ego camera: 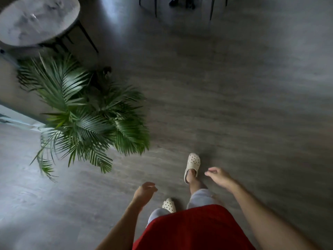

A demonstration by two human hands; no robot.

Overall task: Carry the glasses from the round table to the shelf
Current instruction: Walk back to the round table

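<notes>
The round table (21, 36) with a pale marbled top and thin black legs stands at the top left, blurred by motion. I cannot make out any glasses on it, and no shelf is in view. My left hand (145, 193) hangs low in the middle of the frame, fingers loosely curled, holding nothing. My right hand (219, 176) is a little further forward, fingers relaxed and empty. Both hands are far from the table, above the floor.
A large green palm plant (81, 112) spreads between me and the table on the left. Grey wood floor (225, 98) stretches ahead and to the right. Dark chair or table legs (155, 8) stand at the top edge. My feet wear white clogs (192, 166).
</notes>
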